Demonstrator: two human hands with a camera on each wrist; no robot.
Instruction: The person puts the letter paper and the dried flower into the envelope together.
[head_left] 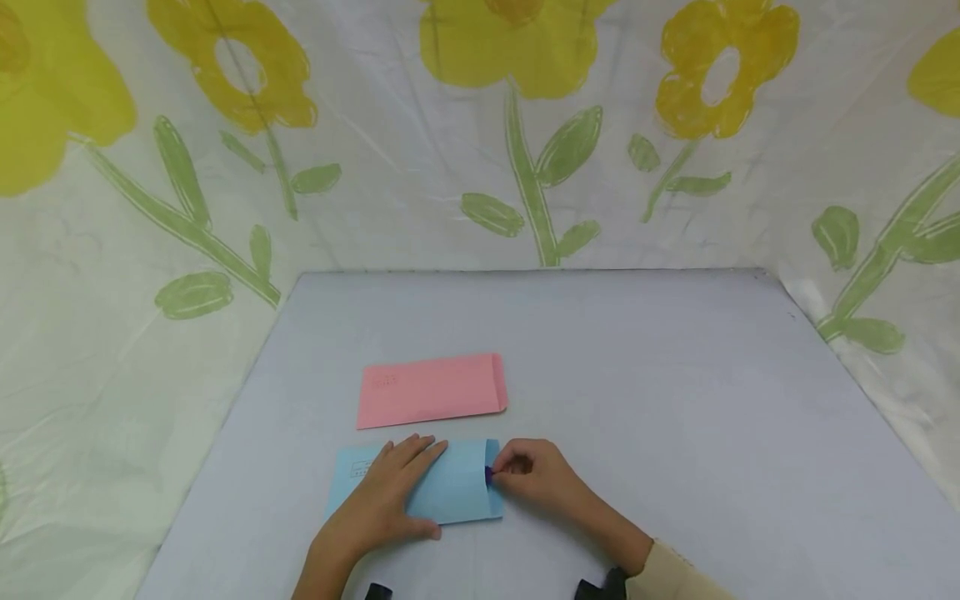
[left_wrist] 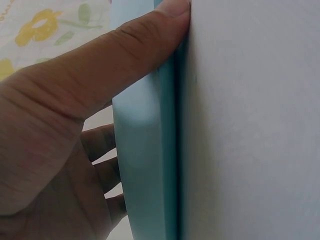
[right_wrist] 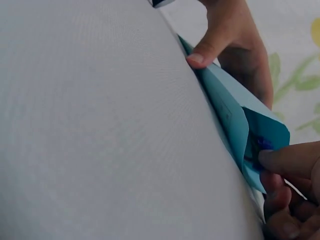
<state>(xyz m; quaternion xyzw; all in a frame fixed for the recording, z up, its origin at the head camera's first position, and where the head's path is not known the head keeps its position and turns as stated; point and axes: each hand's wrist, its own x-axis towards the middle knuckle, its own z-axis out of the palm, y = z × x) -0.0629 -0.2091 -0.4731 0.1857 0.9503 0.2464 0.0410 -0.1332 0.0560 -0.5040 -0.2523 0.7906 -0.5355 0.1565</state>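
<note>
A light blue envelope (head_left: 457, 483) lies on the table, its mouth gaping at the right end. My left hand (head_left: 386, 500) spans it, holding it between the thumb at the near long edge and fingers at the far one. Close up in the left wrist view, the thumb presses the edge of the bowed envelope (left_wrist: 142, 150). My right hand (head_left: 542, 477) is at the mouth, pinching a small dark blue thing (head_left: 489, 475) between thumb and fingertips. In the right wrist view this blue thing (right_wrist: 264, 143) is partly inside the opening; its kind is unclear.
Beyond the blue envelope lies a pink envelope (head_left: 431, 392) with its flap end to the right. The pale table (head_left: 675, 400) is bordered by a white cloth (head_left: 375, 167) painted with yellow flowers. Black objects (head_left: 603, 586) show at the near edge.
</note>
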